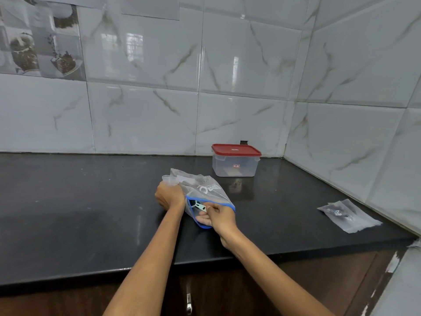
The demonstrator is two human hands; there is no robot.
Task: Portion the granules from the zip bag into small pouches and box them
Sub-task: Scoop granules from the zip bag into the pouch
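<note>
Blue-rimmed zip bag sits mid-worktop, left hand clenching its bunched end, right hand pinching the slider; risk: yank tips the bag, granules spill, red-lidded box still lidded.

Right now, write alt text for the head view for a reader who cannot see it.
On a black counter, the left hand grips a clear zip bag while the right hand pinches something pale at its blue-edged mouth. A red-lidded box stands behind, a small pouch lies to the right.
</note>
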